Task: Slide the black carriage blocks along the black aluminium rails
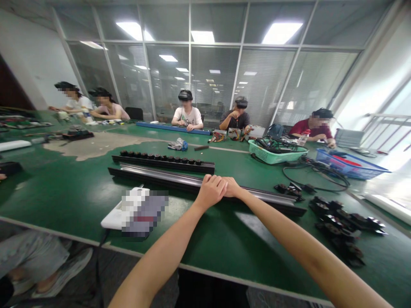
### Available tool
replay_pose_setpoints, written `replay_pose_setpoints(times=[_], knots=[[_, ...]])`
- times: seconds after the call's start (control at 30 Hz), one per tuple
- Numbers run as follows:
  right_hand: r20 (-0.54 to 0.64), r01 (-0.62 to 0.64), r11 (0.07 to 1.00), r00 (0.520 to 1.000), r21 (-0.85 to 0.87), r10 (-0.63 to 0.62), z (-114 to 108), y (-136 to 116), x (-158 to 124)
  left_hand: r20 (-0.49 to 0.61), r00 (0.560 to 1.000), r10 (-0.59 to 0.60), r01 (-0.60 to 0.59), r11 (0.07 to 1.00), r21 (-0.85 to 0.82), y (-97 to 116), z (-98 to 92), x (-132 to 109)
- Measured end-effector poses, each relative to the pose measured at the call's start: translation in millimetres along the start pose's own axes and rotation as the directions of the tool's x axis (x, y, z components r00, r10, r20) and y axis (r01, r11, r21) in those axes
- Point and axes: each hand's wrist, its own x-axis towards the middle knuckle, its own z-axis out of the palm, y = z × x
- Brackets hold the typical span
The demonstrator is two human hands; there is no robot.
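While the nearer black rail [154, 177] lies across the tabletop [80, 192] from your left to your right, your left hand [210, 191] and right hand [234, 187], touching each other, both curl closed upon its middle.

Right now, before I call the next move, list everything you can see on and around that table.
green table: one, green, fills the view
near rail: one, black, lying across the table under both hands
far rail: one, black, just behind, with a row of small black parts on top
loose parts: a pile, black, table right
cable: one, black, looped beyond the pile
green basket: one, holding cables, far right
blue basket: one, beside the green one
rag: one, grey-blue, mid-table
white device: one, near left edge, partly blurred
seated people: five, far side
left hand: on the near rail, touching the right hand
right hand: on the near rail
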Motion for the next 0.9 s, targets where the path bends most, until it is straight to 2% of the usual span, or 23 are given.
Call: replay_pose_setpoints(times=[0.1,0.3,0.47,0.6,0.7,0.77,0.9], knots=[[-0.005,-0.021,0.999,1.000,0.043,0.021,-11,-4,-1,-0.025,1.000,-0.015,0.014,1.000,-0.021,-3,-1.1,0],[-0.022,-0.113,0.991,0.993,0.065,0.115,-48,-17,-11,-0.110,0.994,-0.021,0.012,0.997,-0.079,-6,-1.5,-1],[-0.060,-0.251,0.966,0.965,0.060,0.254,-72,-25,-25,-0.125,0.992,0.004,-0.019,0.992,-0.125,-10,-2.2,0],[-0.062,-0.419,0.901,0.902,0.107,0.427,-78,-16,-39,-0.079,0.997,0.001,-0.015,0.984,-0.180,-14,0.6,-2],[-0.062,-0.532,0.828,0.834,0.179,0.549,-77,0,-54,-0.072,0.994,-0.087,0.070,0.975,-0.213,-19,5.3,-6],[-0.068,-0.590,0.773,0.783,0.234,0.618,-76,14,-66,-0.029,0.992,-0.123,0.115,0.972,-0.207,-20,7.4,-8],[-0.048,-0.686,0.673,0.690,0.277,0.723,-73,42,-89,0.073,0.990,-0.118,0.130,0.974,-0.187,-14,6.6,-10]])
